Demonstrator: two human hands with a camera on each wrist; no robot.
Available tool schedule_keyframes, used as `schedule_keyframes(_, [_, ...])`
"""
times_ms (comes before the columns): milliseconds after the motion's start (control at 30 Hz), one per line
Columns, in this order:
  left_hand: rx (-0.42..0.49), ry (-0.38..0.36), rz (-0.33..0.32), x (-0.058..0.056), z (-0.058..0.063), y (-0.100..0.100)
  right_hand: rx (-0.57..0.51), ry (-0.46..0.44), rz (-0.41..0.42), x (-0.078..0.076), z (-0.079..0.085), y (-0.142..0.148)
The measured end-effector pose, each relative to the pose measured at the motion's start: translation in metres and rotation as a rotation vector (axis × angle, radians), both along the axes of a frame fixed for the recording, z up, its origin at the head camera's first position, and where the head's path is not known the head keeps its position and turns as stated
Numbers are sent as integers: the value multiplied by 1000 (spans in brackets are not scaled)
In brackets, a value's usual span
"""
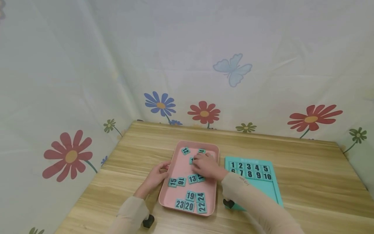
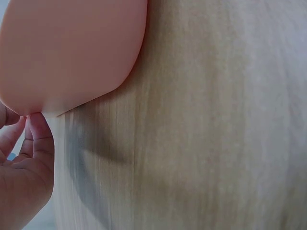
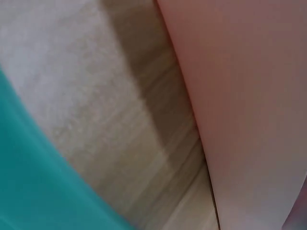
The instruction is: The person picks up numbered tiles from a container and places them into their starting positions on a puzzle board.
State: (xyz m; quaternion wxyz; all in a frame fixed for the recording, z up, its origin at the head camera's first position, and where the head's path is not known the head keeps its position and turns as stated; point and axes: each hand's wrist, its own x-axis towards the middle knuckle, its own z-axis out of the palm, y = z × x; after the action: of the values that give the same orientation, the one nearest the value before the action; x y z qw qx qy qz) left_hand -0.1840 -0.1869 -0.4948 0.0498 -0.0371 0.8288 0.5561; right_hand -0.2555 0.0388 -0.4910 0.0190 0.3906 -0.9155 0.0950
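Note:
A pink tray (image 1: 166,196) holds several turquoise number tiles, among them 12 (image 1: 185,150), 15 (image 1: 172,182) and 19 (image 1: 191,195). At its left side my left hand (image 1: 157,177) grips the rim; in the left wrist view the fingers (image 2: 41,139) meet the tray's edge (image 2: 81,52). My right hand (image 1: 206,165) reaches over the right rim into the tray, its fingers bent down beside a partly covered tile (image 1: 191,160). I cannot tell whether they pinch a tile. The right wrist view shows only the tray's outer wall (image 3: 240,96) and a turquoise edge.
Right of the tray lies a turquoise board (image 1: 264,187), with tiles 1 to 10 in its top two rows and my right forearm across its lower left part. Both are on a wood-grain table (image 1: 315,182). A flowered curtain (image 1: 175,48) hangs behind and at the left.

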Motion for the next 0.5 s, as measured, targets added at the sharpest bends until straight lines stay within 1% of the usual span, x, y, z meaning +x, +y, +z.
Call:
schedule_keyframes(33, [-3,-9,3,0,0,0,-10,17,1,0,0,-1])
schedule_keyframes(67, [-11,-4,0,-2,-4,-1,-24,29,-1,1,-1,-1])
schedule_keyframes(100, [-17,-8,6,-4,-8,-2,-39,29,-11,1,-1,-2])
schedule_keyframes(167, [-15,-12,11,-4,-9,-2,-68,23,-48,1,-2,-3])
schedule_keyframes(233, [-13,-14,14,-4,-10,-2,-93,17,-94,0,-4,-5])
schedule_keyframes(300, [-7,-14,18,-4,-9,-2,-111,30,-133,-2,-8,-7])
schedule_keyframes(433, [-6,-10,14,-4,-9,-2,-122,60,-175,-3,-13,-9])
schedule_keyframes(500, [-7,-7,11,-4,-9,-1,-133,44,-193,-4,-14,-10])
